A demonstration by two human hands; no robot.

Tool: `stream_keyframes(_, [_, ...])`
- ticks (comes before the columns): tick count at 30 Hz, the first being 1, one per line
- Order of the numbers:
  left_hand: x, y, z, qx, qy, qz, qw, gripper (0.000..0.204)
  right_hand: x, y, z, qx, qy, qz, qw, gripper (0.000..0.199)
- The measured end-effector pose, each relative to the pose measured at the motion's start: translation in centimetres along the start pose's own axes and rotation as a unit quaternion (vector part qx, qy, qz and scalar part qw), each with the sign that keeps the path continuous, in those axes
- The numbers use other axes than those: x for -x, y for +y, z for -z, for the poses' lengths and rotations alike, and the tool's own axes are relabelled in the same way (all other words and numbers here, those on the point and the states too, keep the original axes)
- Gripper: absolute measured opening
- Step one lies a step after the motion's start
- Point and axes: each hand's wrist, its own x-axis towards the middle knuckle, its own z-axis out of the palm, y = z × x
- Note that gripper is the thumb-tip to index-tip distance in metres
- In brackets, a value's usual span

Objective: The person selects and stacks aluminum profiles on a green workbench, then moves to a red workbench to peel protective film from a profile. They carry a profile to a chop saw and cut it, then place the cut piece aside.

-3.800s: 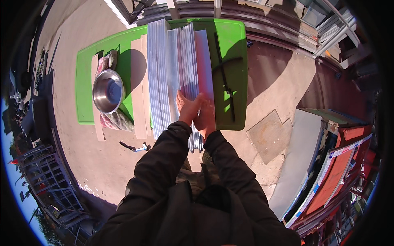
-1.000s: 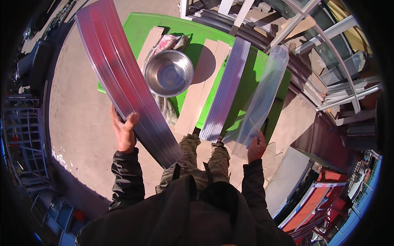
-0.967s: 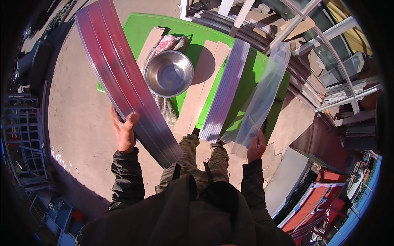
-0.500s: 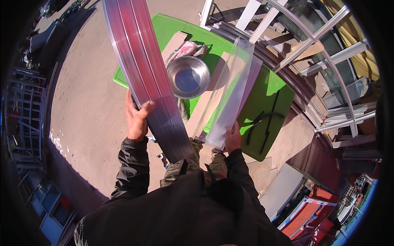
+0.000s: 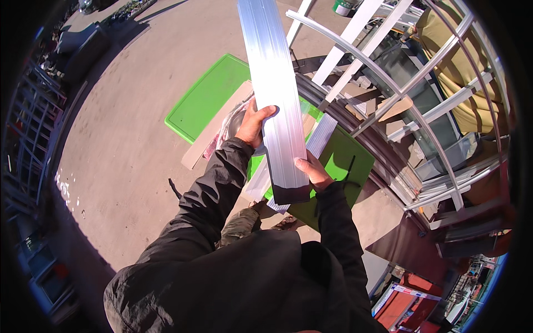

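A long, ribbed, glossy silvery panel (image 5: 280, 100) stretches up and away in front of me, glaring in the sun. My left hand (image 5: 254, 125) grips its left edge, thumb on the face. Lower down, my right hand (image 5: 314, 173) is closed round the right edge, thumb also on top. Beneath the panel is a green table (image 5: 208, 97). A metal bowl (image 5: 236, 123) on it is mostly hidden by my left hand and sleeve. Pale ribbed strips (image 5: 322, 136) lie partly under the panel, and a light flat board (image 5: 214, 130) lies beside the bowl.
White and grey frames (image 5: 400, 91) crowd the right side, near a yellow cloth (image 5: 449, 72). Thin black strips (image 5: 350, 172) lie on the table's shaded right part. Red items (image 5: 402, 302) stand at lower right. More frames (image 5: 36, 122) line the far left, past concrete ground (image 5: 122, 139).
The panel has swung right across the table, its face now bright silver instead of reddish. My right hand has left the clear strip and taken the panel's right edge. My left hand moved up and right.
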Motion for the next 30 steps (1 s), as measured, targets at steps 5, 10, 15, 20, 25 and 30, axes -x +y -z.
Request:
stream_keyframes(5, [-0.6,-0.9,-4.5,-0.003,-0.062,-0.019,0.998,0.071,3.6,-2.0,2.0,0.044,0.060,0.017,0.997,0.080])
stream_keyframes(10, [-0.6,-2.7,-7.3,-0.038,-0.106,0.003,0.994,0.082,8.1,-3.0,2.1,0.027,0.151,0.008,0.988,0.079])
stream_keyframes(15, [-1.7,-1.0,-13.5,-0.106,-0.135,-0.027,0.985,0.098,14.1,1.3,7.0,0.062,0.112,-0.039,0.991,0.088])
stream_keyframes(20, [0.9,-0.8,-21.1,-0.150,-0.274,-0.038,0.949,0.090,19.7,8.4,10.8,0.271,0.234,-0.019,0.933,0.083])
stream_keyframes(25, [8.9,-10.1,-21.7,-0.376,-0.314,-0.127,0.863,0.115,22.3,0.9,8.2,0.152,0.215,0.017,0.965,0.067])
stream_keyframes(30, [13.1,-16.4,-19.7,-0.315,-0.300,-0.058,0.899,0.117,25.4,2.9,8.8,0.143,0.223,0.068,0.962,0.067])
